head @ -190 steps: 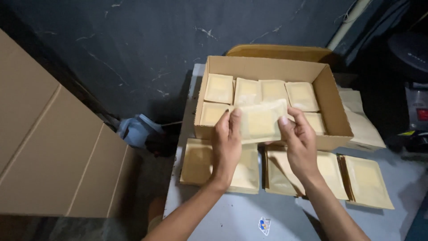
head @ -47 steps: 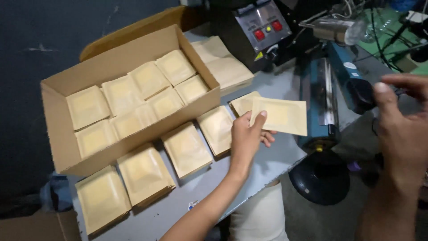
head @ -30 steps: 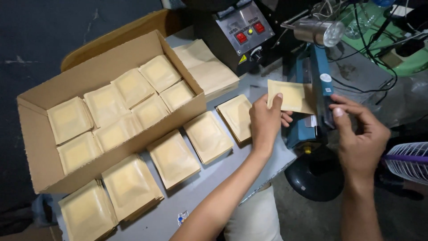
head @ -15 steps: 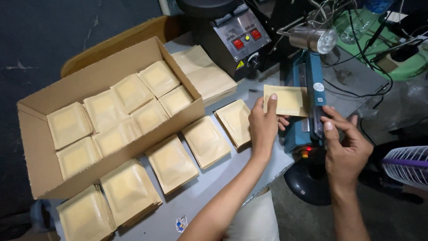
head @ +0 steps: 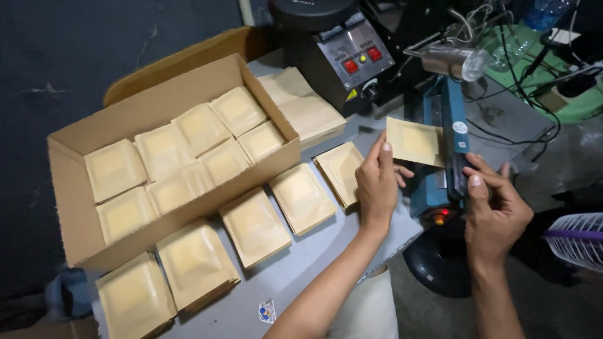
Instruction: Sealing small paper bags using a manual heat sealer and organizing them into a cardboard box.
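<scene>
Head view looks down on a grey table (head: 295,276) where the left hand (head: 377,182) pinches a flat tan pouch (head: 413,141) by its near left edge, thumb under and fingers over, so the pouch sticks out to the right of the grip and its far edge lies in the blue heat sealer (head: 449,144). The right hand (head: 496,210) rests on the sealer's arm just right of the pouch, thumb on top and fingers curled loosely about it; whether it presses down cannot be told. Just left of the left hand, several stacks of the same tan pouches (head: 301,198) lie in a row along the table's near edge. Behind them an open cardboard box (head: 69,207) holds more pouches laid flat in two rows. A black machine with two red buttons (head: 352,56) stands beyond the sealer, with a pile of empty pouches (head: 308,107) beside it.
</scene>
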